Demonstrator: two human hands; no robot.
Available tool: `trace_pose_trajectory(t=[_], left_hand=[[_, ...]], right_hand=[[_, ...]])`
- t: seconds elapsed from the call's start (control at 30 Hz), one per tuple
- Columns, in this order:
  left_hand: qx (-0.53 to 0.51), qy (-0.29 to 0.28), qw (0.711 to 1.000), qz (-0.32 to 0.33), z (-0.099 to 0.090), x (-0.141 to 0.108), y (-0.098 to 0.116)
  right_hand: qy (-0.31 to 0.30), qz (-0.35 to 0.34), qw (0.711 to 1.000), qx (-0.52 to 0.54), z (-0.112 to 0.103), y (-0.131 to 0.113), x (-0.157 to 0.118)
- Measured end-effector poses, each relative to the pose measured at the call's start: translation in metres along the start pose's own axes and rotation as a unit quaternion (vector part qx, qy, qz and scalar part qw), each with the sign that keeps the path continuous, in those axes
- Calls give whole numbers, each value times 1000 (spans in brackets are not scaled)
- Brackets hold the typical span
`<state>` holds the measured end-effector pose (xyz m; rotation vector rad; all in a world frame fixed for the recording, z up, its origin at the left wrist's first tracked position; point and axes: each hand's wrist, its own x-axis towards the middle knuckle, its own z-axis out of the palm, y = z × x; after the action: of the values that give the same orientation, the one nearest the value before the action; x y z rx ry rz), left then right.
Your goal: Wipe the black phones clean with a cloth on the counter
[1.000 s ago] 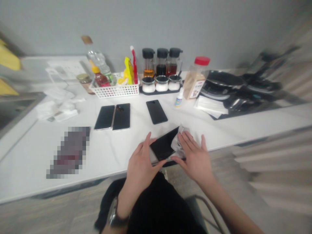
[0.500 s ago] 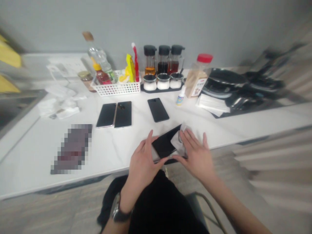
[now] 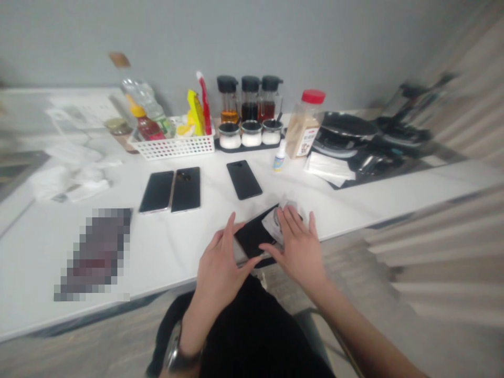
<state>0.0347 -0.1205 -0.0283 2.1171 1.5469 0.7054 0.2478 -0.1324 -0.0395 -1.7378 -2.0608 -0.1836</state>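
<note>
A white desk (image 3: 189, 252) stands against a grey wall (image 3: 252, 37). From the left, bottles (image 3: 147, 128) are held in a white basket (image 3: 173, 149); dark-filled cruets (image 3: 248, 100) stand behind white-filled jars (image 3: 252, 135), then a red-lidded shaker (image 3: 305, 123). At the desk's front edge, a black phone (image 3: 252, 236) under crumpled plastic (image 3: 275, 223) is touched by the left hand (image 3: 218, 268) and right hand (image 3: 299, 249), both spread, not clenched.

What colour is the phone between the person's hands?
The phone is black; it shows best in the head view.
</note>
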Motion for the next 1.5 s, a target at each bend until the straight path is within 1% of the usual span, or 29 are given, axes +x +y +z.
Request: trace_pose_trajectory(t=[0.03,0.1,0.13,0.17,0.23,0.3,0.37,0.4,0.43,0.5,0.57,0.63,0.67,0.7,0.73,0.8,0.87,0.93,1.0,1.07,1.13,1.17,1.23,1.27,1.3,1.37,1.4,1.43,1.5], left_hand=[[-3,-5,1000,0,0,0,0],[-4,-13,1000,-1,-1,1,-1],[-3,-15,1000,-5,-1,1,-1],[0,-17,1000,-7,-1,2,-1],[5,-14,1000,-12,-2,2,0],[8,-11,1000,-7,-1,1,2],[9,-5,1000,0,0,1,2],[9,-2,1000,1,0,1,2],[8,-1,1000,3,0,1,2],[5,1,1000,3,0,1,0],[0,-4,1000,6,0,1,-1],[4,-11,1000,2,0,2,-2],[9,-13,1000,-2,0,2,-2],[14,-15,1000,-5,-1,2,-2],[17,-17,1000,-7,-1,2,-1],[13,-14,1000,-6,-1,2,1],[2,-8,1000,-1,-2,1,3],[-4,-2,1000,-3,-1,1,3],[-7,-2,1000,0,-1,1,2],[-6,-6,1000,3,-1,1,1],[0,-10,1000,1,-2,1,1],[2,-12,1000,-1,-2,1,1],[1,-10,1000,-5,-3,1,3],[-2,-8,1000,-4,-4,1,5],[-3,-6,1000,-3,-4,1,6],[-3,0,1000,-5,-4,1,6],[-4,1,1000,-5,-4,1,6],[-5,1,1000,-5,-3,1,6],[-7,-6,1000,-4,-3,1,5]], right_hand=[[-9,-20,1000,19,4,-14,1],[-44,-84,994,61,7,-40,-4],[-56,-111,989,76,6,-46,-10],[-63,-130,986,85,3,-47,-18],[-61,-133,986,77,-7,-33,-32],[-46,-97,993,41,-16,-4,-39],[-23,-50,998,-3,-19,22,-34],[-11,-29,999,-18,-17,28,-28],[-5,-14,1000,-26,-14,29,-20],[-3,-7,1000,-17,-4,12,-4],[-18,-37,999,21,5,-18,3],[-51,-96,992,68,7,-43,-2],[-61,-121,988,81,5,-48,-8],[-68,-139,984,88,1,-48,-15],[-70,-150,982,87,-4,-42,-22],[-65,-145,985,63,-13,-18,-30],[-48,-102,993,20,-18,7,-25],[-30,-53,998,-5,-14,16,-12],[-23,-42,999,6,-5,3,0],[-39,-83,995,41,4,-22,1],[-52,-135,987,69,5,-39,-10],[-55,-151,984,76,2,-40,-18],[-62,-155,984,67,-5,-24,-30],[-57,-141,987,49,-9,-11,-32],[-50,-110,992,26,-11,2,-30],[-27,-52,998,-6,-11,18,-18],[-25,-37,999,-9,-8,18,-11],[-26,-36,999,-3,-4,12,-4],[-44,-75,996,32,3,-12,1]])
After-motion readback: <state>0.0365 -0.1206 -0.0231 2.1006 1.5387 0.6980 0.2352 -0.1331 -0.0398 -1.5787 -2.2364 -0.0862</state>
